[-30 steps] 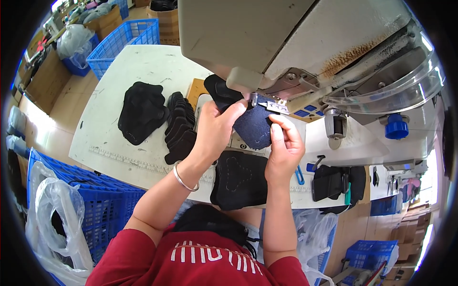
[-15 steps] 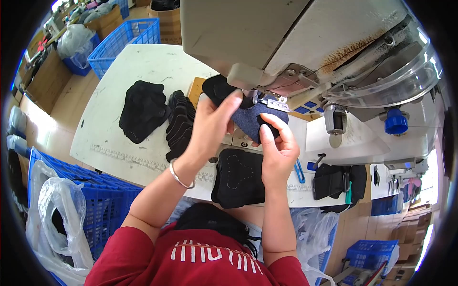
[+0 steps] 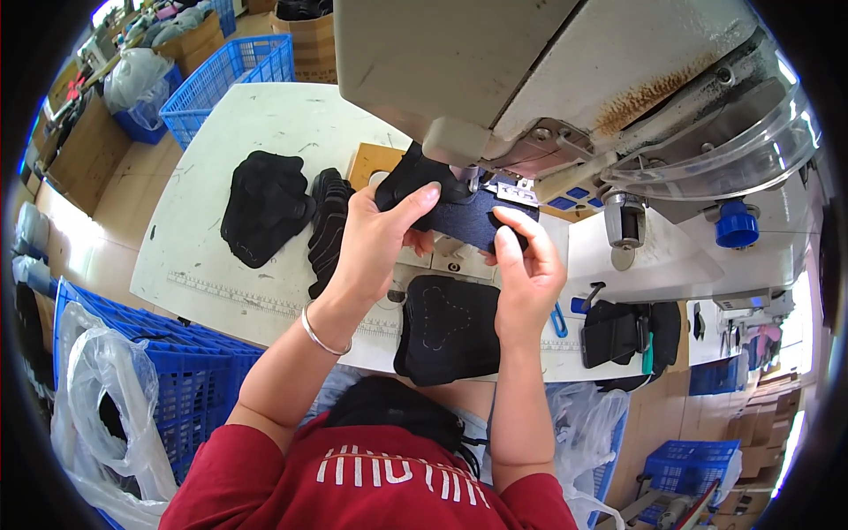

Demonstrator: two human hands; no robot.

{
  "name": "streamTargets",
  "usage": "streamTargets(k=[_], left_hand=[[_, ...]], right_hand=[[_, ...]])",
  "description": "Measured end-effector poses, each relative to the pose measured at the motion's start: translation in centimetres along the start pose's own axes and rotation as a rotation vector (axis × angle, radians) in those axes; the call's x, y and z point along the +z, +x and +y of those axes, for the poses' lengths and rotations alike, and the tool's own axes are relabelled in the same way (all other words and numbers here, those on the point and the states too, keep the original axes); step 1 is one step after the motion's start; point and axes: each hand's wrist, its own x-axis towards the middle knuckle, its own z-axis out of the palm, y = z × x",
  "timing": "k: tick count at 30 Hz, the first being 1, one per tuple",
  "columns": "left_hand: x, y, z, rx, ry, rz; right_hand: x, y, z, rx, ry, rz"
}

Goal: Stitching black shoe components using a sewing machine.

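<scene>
A navy fabric piece (image 3: 468, 223) with a black part (image 3: 422, 175) at its left lies under the presser foot (image 3: 516, 193) of a sewing machine (image 3: 424, 71). My left hand (image 3: 375, 231) grips the left side of the piece, thumb on top and fingers underneath. At the right corner, my right hand (image 3: 528, 278) pinches the navy fabric between thumb and fingers. The needle point is hidden behind the machine head. Just below my hands, a stack of black fabric pieces (image 3: 452, 331) with a dashed outline lies at the table's front edge.
Left on the white table (image 3: 199, 208) are a pile of black pieces (image 3: 265, 208) and a fanned row of black strips (image 3: 329, 234). A phone (image 3: 609, 340) and blue tweezers (image 3: 559, 320) lie at right. Blue crates (image 3: 190, 389) flank the table.
The fabric piece has turned and moved slightly right under the presser foot. My left hand has shifted a little down and left, my right hand a little right.
</scene>
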Motion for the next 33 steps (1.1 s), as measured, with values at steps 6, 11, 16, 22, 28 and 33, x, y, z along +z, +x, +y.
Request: streamTargets(k=[6,11,16,22,28,33], left_hand=[[-0.1,-0.2,-0.2,0.026,-0.046,-0.021],[0.5,-0.9,-0.1,0.053,-0.013,-0.01],[0.6,-1.4,-0.3,0.047,-0.003,-0.032],[0.7,-1.3,-0.4,0.05,-0.035,-0.028],[0.9,-1.1,-0.4,0.038,-0.058,-0.03],[0.9,-1.2,-0.3,0.036,-0.051,-0.039]], right_hand=[[0.5,-0.2,-0.1,0.052,0.073,-0.03],[0.0,0.3,-0.2,0.04,0.042,-0.023],[-0.2,0.8,0.0,0.01,0.048,0.011],[0.3,0.6,0.1,0.002,0.006,0.059],[-0.2,0.3,1.0,-0.028,-0.042,0.119],[-1.0,1.6,1.8,0.118,0.293,0.191]])
